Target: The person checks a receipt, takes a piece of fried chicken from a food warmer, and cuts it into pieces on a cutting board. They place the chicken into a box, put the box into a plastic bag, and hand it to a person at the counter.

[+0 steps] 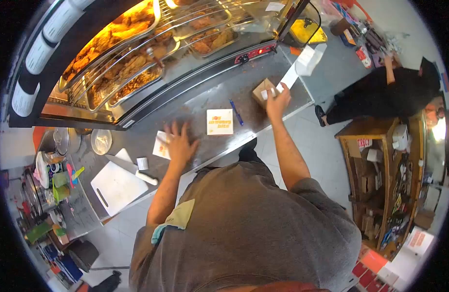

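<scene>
My left hand (pixel 181 146), its fingers spread, lies over a white box (pixel 159 145) with orange print, partly covering it. To the right of it on the steel counter is a second white box (pixel 219 122) with orange lettering, with a blue pen (pixel 236 113) beside it. My right hand (pixel 278 103) is at the right edge of a small brown cardboard box (pixel 263 92), thumb and index finger apart. The thumb overlaps a white label on that box. A long white paper strip (pixel 289 77) runs past the index fingertip to the upper right.
A heated display case (pixel 195 87) with trays of fried food borders the counter's far side. At left lie a white cutting board (pixel 118 187), a knife (pixel 146 177) and a small white roll (pixel 142 163). A person in black (pixel 397 87) is at right, near a wooden shelf (pixel 368 127).
</scene>
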The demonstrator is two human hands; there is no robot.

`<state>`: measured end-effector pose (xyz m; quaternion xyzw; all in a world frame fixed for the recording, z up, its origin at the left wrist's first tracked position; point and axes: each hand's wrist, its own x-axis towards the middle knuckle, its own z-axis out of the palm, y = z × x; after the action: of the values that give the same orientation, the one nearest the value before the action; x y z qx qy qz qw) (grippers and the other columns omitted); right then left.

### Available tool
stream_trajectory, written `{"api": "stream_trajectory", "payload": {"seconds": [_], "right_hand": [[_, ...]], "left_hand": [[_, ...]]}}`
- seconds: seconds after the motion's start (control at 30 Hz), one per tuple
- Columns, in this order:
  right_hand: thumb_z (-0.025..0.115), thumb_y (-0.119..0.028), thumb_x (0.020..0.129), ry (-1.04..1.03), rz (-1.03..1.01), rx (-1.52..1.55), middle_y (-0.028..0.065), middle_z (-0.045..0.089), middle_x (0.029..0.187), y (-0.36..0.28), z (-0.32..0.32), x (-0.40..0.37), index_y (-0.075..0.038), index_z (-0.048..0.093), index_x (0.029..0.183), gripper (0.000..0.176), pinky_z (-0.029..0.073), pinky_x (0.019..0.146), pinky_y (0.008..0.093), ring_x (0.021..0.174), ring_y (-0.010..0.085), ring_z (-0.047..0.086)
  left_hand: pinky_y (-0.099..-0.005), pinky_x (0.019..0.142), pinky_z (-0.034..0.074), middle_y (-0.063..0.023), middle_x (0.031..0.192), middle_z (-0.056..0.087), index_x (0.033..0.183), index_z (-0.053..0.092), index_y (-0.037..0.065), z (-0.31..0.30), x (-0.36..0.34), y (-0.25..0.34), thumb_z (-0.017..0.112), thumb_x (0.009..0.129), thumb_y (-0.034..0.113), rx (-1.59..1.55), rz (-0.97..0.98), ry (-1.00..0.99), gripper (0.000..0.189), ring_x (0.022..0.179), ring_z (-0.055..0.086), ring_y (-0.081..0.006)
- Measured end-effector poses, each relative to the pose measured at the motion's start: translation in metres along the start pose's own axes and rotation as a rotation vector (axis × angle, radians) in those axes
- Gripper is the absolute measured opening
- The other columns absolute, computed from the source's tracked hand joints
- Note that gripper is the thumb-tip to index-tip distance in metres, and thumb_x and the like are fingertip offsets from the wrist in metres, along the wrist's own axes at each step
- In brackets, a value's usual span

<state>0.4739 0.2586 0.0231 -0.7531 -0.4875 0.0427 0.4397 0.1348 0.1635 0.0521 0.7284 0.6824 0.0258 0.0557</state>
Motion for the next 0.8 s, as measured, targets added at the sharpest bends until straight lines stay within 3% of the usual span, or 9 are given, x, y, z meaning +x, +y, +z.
{"api": "stream_trajectory", "payload": {"seconds": [0.03,0.13,0.23,0.3,0.33,0.4,0.5,0.67,0.8], "right_hand": [[0.065,-0.025,0.082,-0.069,0.144,-0.048,0.0230,0.049,0.125,0.009,-0.010,0.018,0.001,0.044,0.126,0.056,0.031,0.101,0.0469,0.116,0.0381,0.045],[0.066,-0.034,0.083,-0.288,0.018,0.024,0.0198,0.062,0.103,0.103,0.022,0.042,-0.004,0.059,0.109,0.040,0.044,0.085,0.0414,0.095,0.0362,0.058],[0.061,-0.033,0.088,-0.485,0.101,0.096,0.0170,0.065,0.099,0.112,0.011,0.061,-0.004,0.059,0.109,0.036,0.047,0.078,0.0360,0.087,0.0318,0.062],[0.060,-0.027,0.089,-0.414,0.077,0.165,0.0166,0.064,0.103,0.090,0.006,0.083,-0.003,0.059,0.109,0.032,0.046,0.080,0.0384,0.094,0.0332,0.059],[0.058,-0.021,0.090,-0.333,0.066,0.225,0.0162,0.063,0.106,0.075,0.001,0.097,-0.001,0.058,0.108,0.027,0.045,0.083,0.0409,0.102,0.0345,0.057],[0.058,-0.017,0.090,-0.100,-0.280,0.416,0.0154,0.059,0.105,0.023,-0.001,0.149,-0.002,0.058,0.111,0.026,0.045,0.082,0.0403,0.098,0.0324,0.055],[0.062,-0.015,0.086,0.001,-0.457,0.482,0.0141,0.052,0.105,-0.055,-0.009,0.220,-0.003,0.057,0.116,0.032,0.037,0.092,0.0397,0.101,0.0310,0.048],[0.076,-0.023,0.075,0.027,-0.465,0.429,0.0123,0.052,0.099,-0.101,0.000,0.262,-0.010,0.069,0.094,0.024,0.036,0.091,0.0407,0.100,0.0303,0.047],[0.080,-0.020,0.071,0.110,-0.393,0.646,0.0126,0.054,0.100,-0.094,0.014,0.266,-0.005,0.066,0.095,0.032,0.039,0.088,0.0412,0.097,0.0296,0.050]], "left_hand": [[-0.0739,0.100,0.007,-0.0141,0.144,0.031,0.134,0.044,0.019,0.011,0.014,0.025,0.066,0.074,0.051,-0.076,0.051,0.030,0.071,0.135,0.022,-0.0383],[-0.0715,0.101,0.008,-0.0156,0.142,0.032,0.131,0.046,0.015,0.019,0.054,0.123,0.064,0.076,0.052,-0.233,0.050,-0.013,0.069,0.136,0.023,-0.0353],[-0.0702,0.101,0.013,-0.0160,0.143,0.029,0.129,0.046,0.014,0.040,0.083,0.192,0.065,0.077,0.050,-0.425,0.062,-0.044,0.066,0.136,0.021,-0.0368],[-0.0696,0.100,0.015,-0.0164,0.143,0.029,0.129,0.046,0.015,0.041,0.093,0.215,0.066,0.077,0.048,-0.473,0.077,-0.005,0.064,0.135,0.020,-0.0370],[-0.0696,0.100,0.015,-0.0164,0.143,0.029,0.129,0.046,0.015,0.039,0.098,0.220,0.066,0.077,0.048,-0.477,0.061,0.012,0.064,0.135,0.020,-0.0370],[-0.0666,0.100,0.020,-0.0159,0.142,0.030,0.128,0.047,0.016,0.035,0.100,0.217,0.066,0.078,0.046,-0.561,-0.038,0.060,0.062,0.133,0.023,-0.0373],[-0.0619,0.099,0.026,-0.0149,0.139,0.034,0.126,0.049,0.016,0.038,0.094,0.200,0.068,0.077,0.043,-0.550,-0.124,0.130,0.059,0.129,0.028,-0.0371],[-0.0556,0.097,0.031,-0.0149,0.135,0.039,0.124,0.051,0.015,0.049,0.074,0.173,0.070,0.076,0.038,-0.535,-0.257,0.210,0.057,0.124,0.034,-0.0369],[-0.0482,0.095,0.036,-0.0154,0.128,0.045,0.122,0.052,0.013,0.049,0.045,0.152,0.070,0.077,0.034,-0.540,-0.372,0.318,0.053,0.117,0.040,-0.0368]]}}
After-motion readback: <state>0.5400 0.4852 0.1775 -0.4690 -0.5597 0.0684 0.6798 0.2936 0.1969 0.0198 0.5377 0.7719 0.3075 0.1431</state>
